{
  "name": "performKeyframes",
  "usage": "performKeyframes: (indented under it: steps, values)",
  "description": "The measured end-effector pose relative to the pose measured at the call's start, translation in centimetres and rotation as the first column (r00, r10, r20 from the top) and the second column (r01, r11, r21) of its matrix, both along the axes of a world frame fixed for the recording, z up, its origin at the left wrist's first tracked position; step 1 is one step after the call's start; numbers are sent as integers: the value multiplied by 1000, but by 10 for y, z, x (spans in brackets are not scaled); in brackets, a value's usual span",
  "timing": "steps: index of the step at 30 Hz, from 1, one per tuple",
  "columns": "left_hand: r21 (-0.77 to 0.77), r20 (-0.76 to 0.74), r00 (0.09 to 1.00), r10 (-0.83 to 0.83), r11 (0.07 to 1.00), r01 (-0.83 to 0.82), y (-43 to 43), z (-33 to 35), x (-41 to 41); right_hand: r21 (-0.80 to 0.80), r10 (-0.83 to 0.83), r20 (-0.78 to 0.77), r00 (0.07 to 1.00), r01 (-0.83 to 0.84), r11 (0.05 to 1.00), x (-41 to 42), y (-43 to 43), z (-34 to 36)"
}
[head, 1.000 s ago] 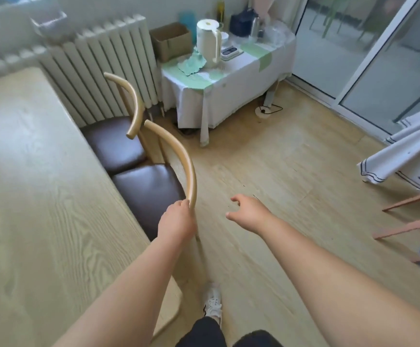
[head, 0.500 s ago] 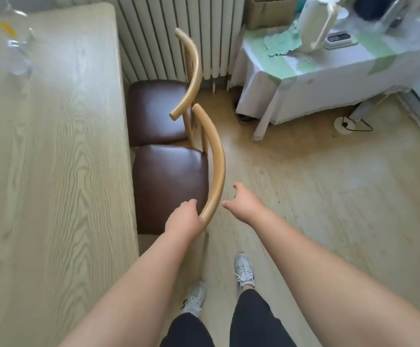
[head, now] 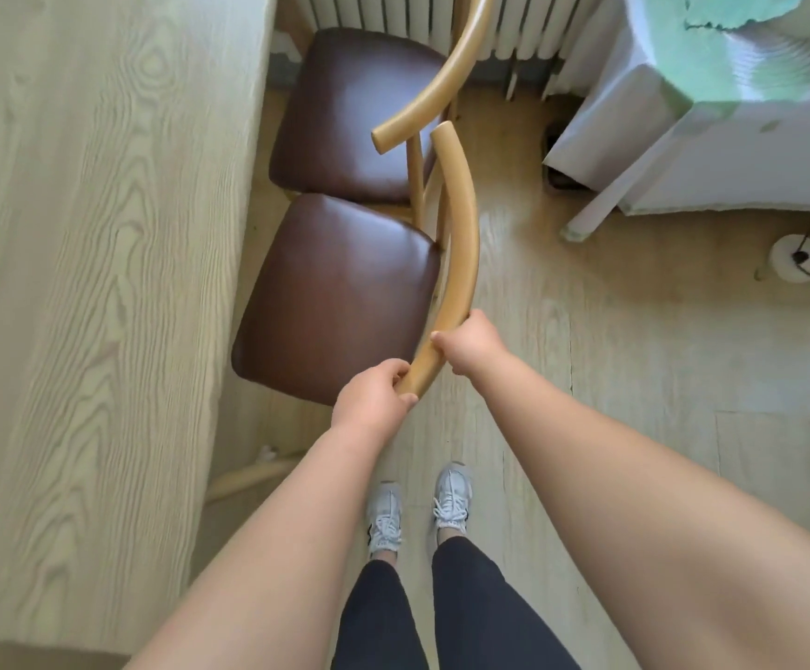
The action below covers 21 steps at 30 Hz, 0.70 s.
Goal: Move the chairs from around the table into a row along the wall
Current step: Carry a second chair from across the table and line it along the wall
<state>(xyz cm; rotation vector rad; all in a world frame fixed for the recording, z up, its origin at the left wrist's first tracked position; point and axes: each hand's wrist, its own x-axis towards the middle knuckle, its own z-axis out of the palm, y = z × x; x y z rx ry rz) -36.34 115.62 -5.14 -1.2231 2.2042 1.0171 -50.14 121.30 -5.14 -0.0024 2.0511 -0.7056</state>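
Bench (head: 79, 282) far left: pale wood-grain top, long straight edge. Near chair (head: 340, 302) tucked just beside that edge: glossy brown padded seat, rounded corners, curved tan wooden back rail. Far chair (head: 354, 113) directly beyond, same build, rail ends nearly touching, set by white ribbed radiator (head: 383, 12). Left hand (head: 374, 394) curled round near chair's rail tip. Right hand (head: 470, 343) wrapped round rail just above. Light plank floor (head: 610, 355) open to right. Cloth-draped side bench (head: 731, 152) top right.
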Motion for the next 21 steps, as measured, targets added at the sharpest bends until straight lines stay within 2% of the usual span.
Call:
performKeyframes:
  steps: [4,8,15,21]
  values:
    - [24,-38,999,10,1000,-9,0,-5,3,26,-148,94,985,146,989,2,-14,-10]
    - [79,-7,999,36,996,-36,2,-8,1,13,-232,162,959,233,972,1,-18,-16]
    - [78,41,999,32,996,-35,11,-4,7,-8,-241,169,956,246,969,10,-7,-17]
    - [70,39,997,-68,995,65,54,3,25,31,-300,178,937,300,954,29,41,-18]
